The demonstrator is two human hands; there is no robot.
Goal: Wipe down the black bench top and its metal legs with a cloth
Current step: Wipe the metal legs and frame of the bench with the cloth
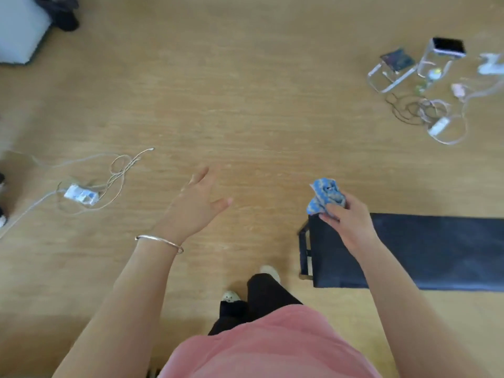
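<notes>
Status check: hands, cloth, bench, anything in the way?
Right hand grips bunched blue cloth over end of bench top. Left hand open, holding nothing. Cabled adapter on floor, left, apart from bench.

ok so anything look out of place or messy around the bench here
Mostly floor clutter. A white adapter lies among loose looped cables on the left, and a tangle of cords with clear stands sits beyond the black bench top. The bench itself shows no spill or damage.
</notes>
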